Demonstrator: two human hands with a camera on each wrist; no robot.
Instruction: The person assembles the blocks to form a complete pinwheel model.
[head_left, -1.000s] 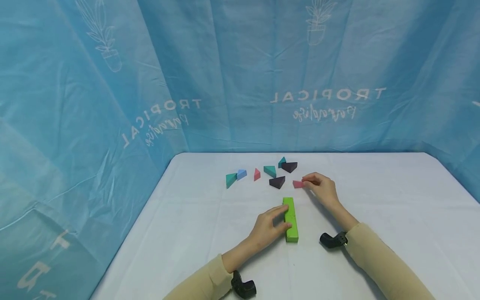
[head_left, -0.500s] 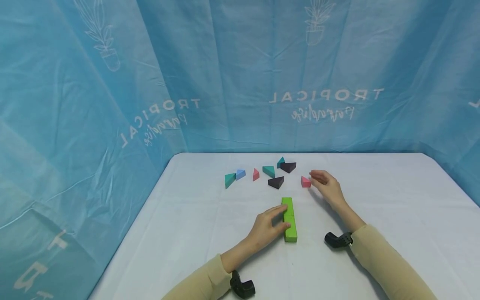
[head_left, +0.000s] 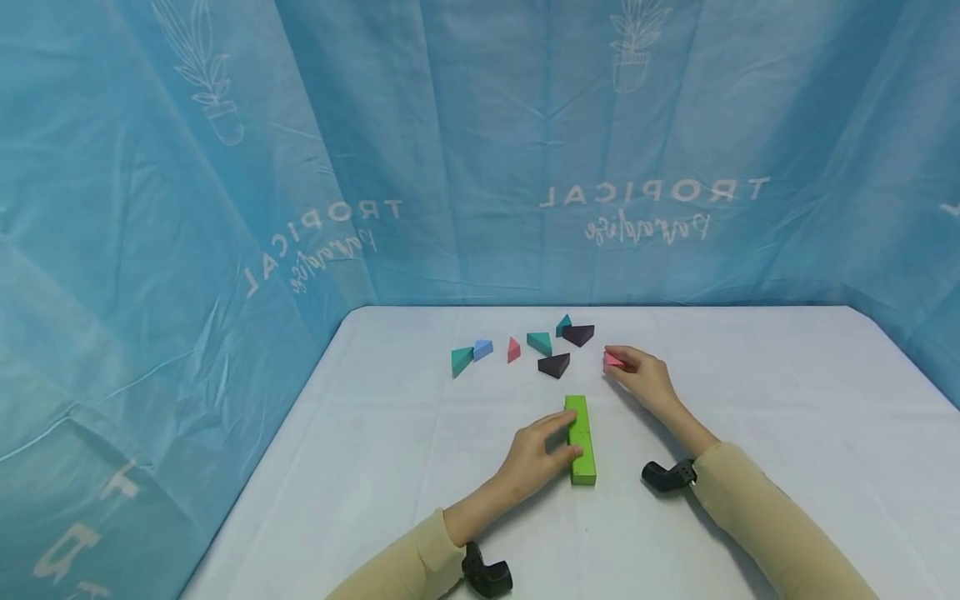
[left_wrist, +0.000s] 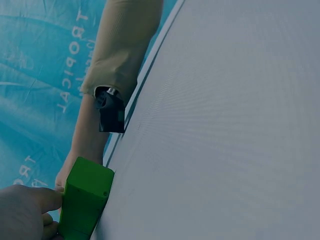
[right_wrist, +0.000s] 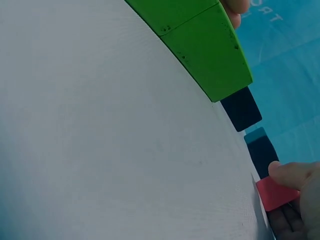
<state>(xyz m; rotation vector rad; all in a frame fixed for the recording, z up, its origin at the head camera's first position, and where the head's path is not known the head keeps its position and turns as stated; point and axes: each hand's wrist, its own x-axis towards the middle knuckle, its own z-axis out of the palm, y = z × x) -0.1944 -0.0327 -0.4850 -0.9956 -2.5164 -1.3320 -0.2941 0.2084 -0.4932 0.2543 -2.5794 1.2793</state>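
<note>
Two green blocks (head_left: 581, 450) lie end to end on the white table, forming one long bar. My left hand (head_left: 528, 462) rests against the bar's left side, thumb and fingertips touching it with a gap between them. In the left wrist view the thumb lies by the near end of a green block (left_wrist: 85, 197). Beyond the bar, to its right, my right hand (head_left: 647, 379) pinches a small red wedge-shaped block (head_left: 611, 362). The right wrist view has the thumb on one face of this red block (right_wrist: 276, 194), the other fingers partly hidden behind it.
Farther back lie two black blocks (head_left: 554, 365), another red block (head_left: 513, 349), a blue block (head_left: 483, 349) and teal blocks (head_left: 538, 342), one touching the blue one. A blue printed curtain (head_left: 480, 167) hangs behind the white table (head_left: 337, 467) and along its left.
My right hand let the red block go, drew back slightly right, then came back and pinched it again. The red block has turned and shifted a little right. My left hand stays put.
</note>
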